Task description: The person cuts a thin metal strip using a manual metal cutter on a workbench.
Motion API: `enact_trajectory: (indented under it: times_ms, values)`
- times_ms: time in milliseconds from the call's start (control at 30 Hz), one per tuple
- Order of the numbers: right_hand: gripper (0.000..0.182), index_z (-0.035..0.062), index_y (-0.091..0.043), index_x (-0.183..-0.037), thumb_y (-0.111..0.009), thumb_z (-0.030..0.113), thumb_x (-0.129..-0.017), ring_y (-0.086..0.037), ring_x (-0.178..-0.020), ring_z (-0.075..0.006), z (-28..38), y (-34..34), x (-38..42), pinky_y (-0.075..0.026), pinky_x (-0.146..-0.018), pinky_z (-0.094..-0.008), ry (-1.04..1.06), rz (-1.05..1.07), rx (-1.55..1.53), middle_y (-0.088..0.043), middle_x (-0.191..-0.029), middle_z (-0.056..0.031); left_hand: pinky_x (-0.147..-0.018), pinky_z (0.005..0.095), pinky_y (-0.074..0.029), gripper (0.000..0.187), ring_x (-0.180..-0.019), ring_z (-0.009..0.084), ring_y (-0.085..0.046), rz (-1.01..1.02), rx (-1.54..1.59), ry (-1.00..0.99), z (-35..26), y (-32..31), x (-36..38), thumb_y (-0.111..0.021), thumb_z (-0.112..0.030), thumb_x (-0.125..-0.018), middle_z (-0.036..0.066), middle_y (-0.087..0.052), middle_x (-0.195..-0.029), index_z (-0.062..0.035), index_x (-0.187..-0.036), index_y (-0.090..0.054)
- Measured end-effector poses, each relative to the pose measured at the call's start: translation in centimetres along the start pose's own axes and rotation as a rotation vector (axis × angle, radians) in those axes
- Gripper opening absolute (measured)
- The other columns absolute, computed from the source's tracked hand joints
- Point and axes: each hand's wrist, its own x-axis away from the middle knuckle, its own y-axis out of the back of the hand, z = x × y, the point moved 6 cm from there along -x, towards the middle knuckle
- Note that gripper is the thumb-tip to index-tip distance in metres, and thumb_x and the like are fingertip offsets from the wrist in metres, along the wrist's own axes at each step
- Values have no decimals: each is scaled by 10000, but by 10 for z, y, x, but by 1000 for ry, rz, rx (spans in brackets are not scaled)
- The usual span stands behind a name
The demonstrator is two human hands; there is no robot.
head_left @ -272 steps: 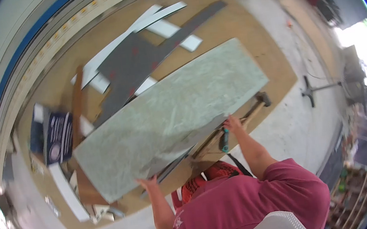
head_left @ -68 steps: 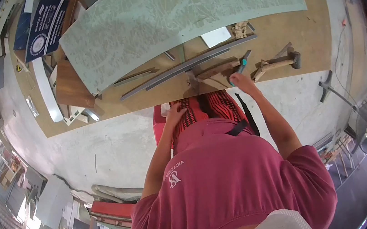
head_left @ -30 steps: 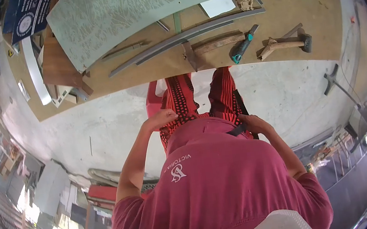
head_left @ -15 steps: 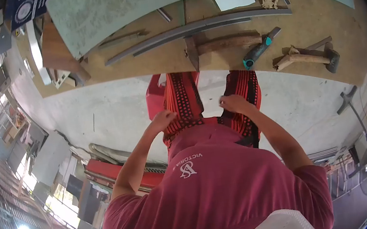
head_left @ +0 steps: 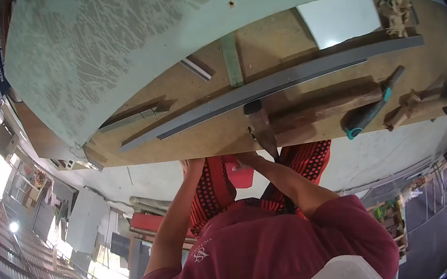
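My left hand (head_left: pixel 193 164) is at the table's near edge, beside my left thigh in red and black patterned trousers. Its fingers are hidden under the edge. My right hand (head_left: pixel 247 159) is close by, above a red plastic surface (head_left: pixel 242 178) between my knees, its fingers also out of sight. Whether either one holds anything cannot be seen. On the table just beyond lies a hammer with a thick wooden handle (head_left: pixel 325 107) and a dark steel head (head_left: pixel 259 124). Right of it rests a teal and black utility knife (head_left: pixel 368 113).
Long grey strips (head_left: pixel 272 83) cross the brown tabletop (head_left: pixel 206 136). Past them are a white sheet (head_left: pixel 340 20), crumpled brown paper (head_left: pixel 396 13) and a large pale green panel (head_left: pixel 164 18). A second hammer (head_left: pixel 423 104) lies at the right edge.
Both hands have moved forward from above my thighs to the table's edge, where their fingers disappear. My body and the view have come closer to the table.
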Motion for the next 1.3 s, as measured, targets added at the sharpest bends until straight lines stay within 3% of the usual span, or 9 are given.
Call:
enact_trajectory:
  times_ms: [33,133,700,933,1000,1033,1167,1233,1300]
  values:
    - [711,84,-456,-1256,-602,560,-749,-503,-1127,-310,-1,-1,0,-410,-914,-534,-5,7,-15,-524,-1189,-137,-934,455,-384,532,-1145,352,-445,11,-4,11,12,-13,-7,-560,-440,-814,184,-504,-1215,-68,-1192,-528]
    - [723,91,-440,-1270,-607,559,-745,-492,-1137,-316,-6,3,3,-403,-923,-530,-4,41,-28,-515,-1201,-143,-960,424,-369,552,-1188,308,-432,-199,1,-239,24,-33,-27,-501,-481,-829,136,-490,-1270,-103,-1232,-505]
    - [807,130,-349,-1348,-637,551,-723,-429,-1192,-351,-119,112,91,-360,-978,-507,-192,161,22,-460,-1269,-176,-968,437,-359,537,-1194,322,-427,-322,112,-181,-9,6,-47,-510,-452,-838,143,-476,-1284,-104,-1247,-496]
    - [849,146,-311,-1380,-649,548,-714,-403,-1214,-366,-116,86,105,-342,-1000,-497,-107,289,-10,-438,-1296,-190,-971,442,-355,532,-1196,327,-425,-392,135,-209,-10,12,-66,-514,-440,-842,147,-470,-1290,-105,-1253,-493]
    - [861,150,-300,-1389,-652,547,-711,-396,-1221,-370,-108,93,100,-337,-1007,-494,-116,431,-40,-432,-1304,-194,-972,443,-354,530,-1197,329,-424,-413,136,-224,-9,13,-74,-515,-437,-843,148,-469,-1292,-105,-1255,-491]
    - [977,162,-206,-1440,-687,534,-676,-283,-1318,-370,-93,112,96,-271,-1056,-492,-155,565,-93,-322,-1397,-218,-973,444,-353,529,-1197,330,-424,-428,138,-231,-8,13,-77,-516,-435,-843,148,-468,-1292,-105,-1256,-491]
    - [974,214,-180,-1447,-673,564,-683,-257,-1333,-372,-99,111,91,-304,-1042,-486,-118,437,86,-286,-1422,-211,-975,447,-351,526,-1199,333,-422,-529,152,-259,-9,20,-92,-518,-429,-845,150,-464,-1296,-106,-1260,-489]
    - [960,229,-163,-1449,-643,600,-705,-249,-1336,-378,-96,111,89,-312,-1039,-477,-65,526,284,-262,-1440,-197,-976,448,-350,525,-1199,335,-422,-599,170,-266,-11,25,-95,-519,-425,-846,151,-463,-1297,-106,-1261,-488]
    - [950,219,-168,-1448,-623,618,-716,-251,-1332,-387,-95,116,84,-309,-1042,-476,-57,513,286,-263,-1439,-203,-977,450,-349,524,-1200,336,-421,-677,192,-278,-13,31,-93,-520,-422,-847,152,-461,-1299,-106,-1263,-487]
